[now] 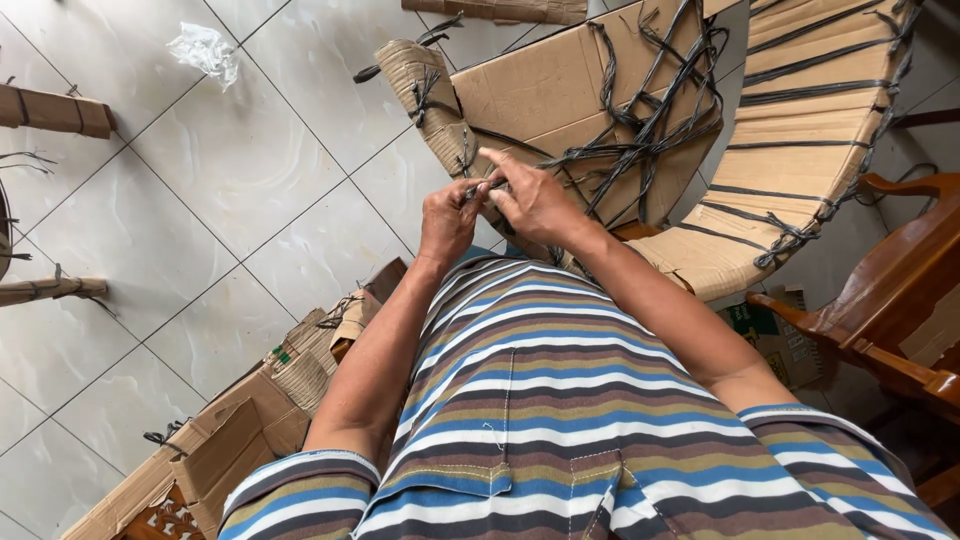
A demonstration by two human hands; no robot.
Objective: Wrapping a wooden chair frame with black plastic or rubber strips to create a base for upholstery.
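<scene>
Pale marbled floor tiles (230,170) filled the left of the view, laid on a diagonal with thin dark joints. Over the upper right stretched a large curved piece wrapped in brown cardboard (800,130) and tied at intervals with dark plastic straps (650,120), some hanging in loose tangles. A polished wooden chair (900,300) stood at the right edge, partly cardboard-wrapped. Lower left lay a heap of torn cardboard scraps (250,420), and two more wrapped ends (55,110) poked in from the left border. The person's striped shirt (560,420) took up the bottom centre, both bare forearms reaching forward. The right hand (535,200) and left hand (447,215) met just in front of the wrapped piece, near its rolled cardboard end (425,95). Both were closed, fingertips pinching a dark strap (482,186) between them, the right forefinger extended over it. A crumpled bit of clear plastic (205,50) lay far off on the tiles.
</scene>
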